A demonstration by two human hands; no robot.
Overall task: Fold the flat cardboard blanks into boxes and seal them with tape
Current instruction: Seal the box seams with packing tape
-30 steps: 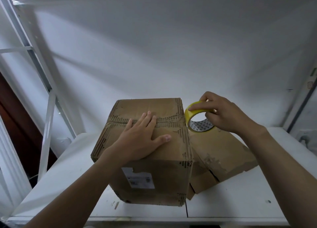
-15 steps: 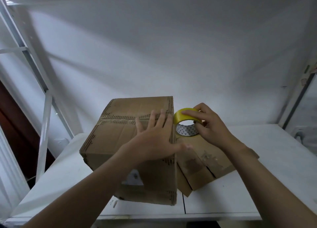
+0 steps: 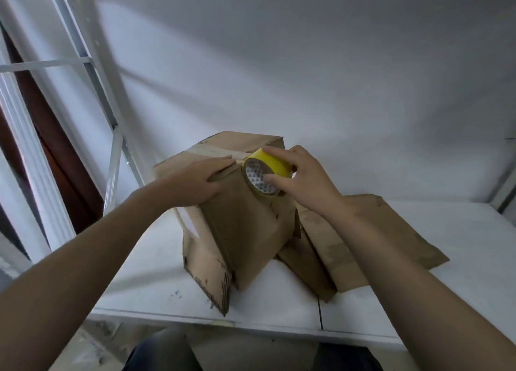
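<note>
Box [image 3: 245, 231] dead centre on the white tabletop [image 3: 460, 259], and we reckon the sealing on this one is well under way. It's folded up into shape with the top flaps shut, and a pale strip of tape [image 3: 212, 153] runs along the top seam from 10 o'clock toward the near edge. The yellow tape roll [image 3: 275, 165] sits right at that edge, at the box's 12 o'clock, where the top meets the face turned toward us. So by our reading the fold is done and the top seam is mostly taped, while the tail down the side and the cut are not yet made. Down at 7 o'clock a loose flap [image 3: 206, 278] sticks out, so the underside may need work too, though we can't see it.

And the look of it: worn brown cardboard, scuffed edges, dark perforation marks, a white label [image 3: 190, 222] on the left face, one corner pointing at us.

Now the left hand [image 3: 195, 180] lies flat on top, fingers [image 3: 220, 162] straight, pressing the tape down. Over on the other side the right hand [image 3: 307, 183] has its fingers [image 3: 276, 150] curled over the roll, thumb against its open face, a firm hold.

At 4 o'clock of the box, flat blanks [image 3: 377, 231] lie on the tabletop just beside it, not yet folded. A white metal frame [image 3: 83, 60] climbs at 10 o'clock.
</note>
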